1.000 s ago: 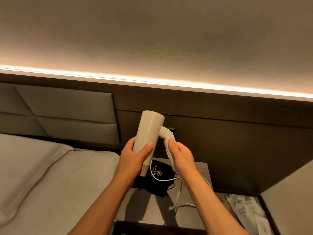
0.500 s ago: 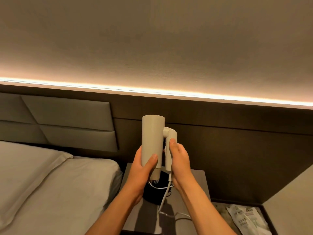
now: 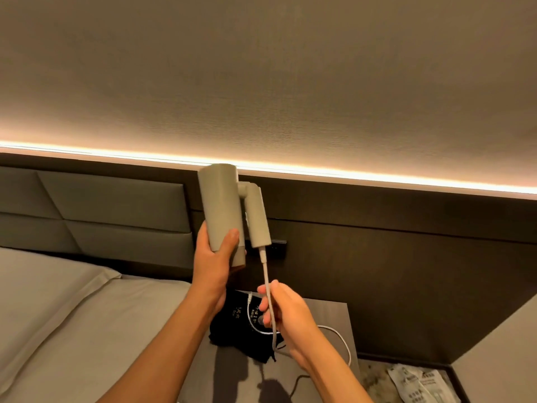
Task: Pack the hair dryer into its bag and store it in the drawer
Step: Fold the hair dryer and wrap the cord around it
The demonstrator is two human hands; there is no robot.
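A beige hair dryer [image 3: 222, 207] stands upright in the air, its handle [image 3: 257, 219] folded down beside the barrel. My left hand [image 3: 216, 261] grips the lower barrel. From the handle's end a white cord [image 3: 266, 282] hangs down. My right hand [image 3: 286, 314] is closed around that cord below the dryer. Under both hands a black drawstring bag [image 3: 232, 327] with pale print lies crumpled on the grey nightstand [image 3: 334, 314]. More cord [image 3: 340, 337] loops across the nightstand top. No drawer is visible.
A bed with grey sheets [image 3: 72, 321] lies at the left, against a padded headboard [image 3: 110, 210]. A dark wall panel with a black socket strip [image 3: 276, 245] stands behind the nightstand. White printed packets [image 3: 418, 382] lie at the lower right.
The dryer has risen. My right hand has let go of the folded handle and dropped down to take the cord. The left hand keeps the barrel.
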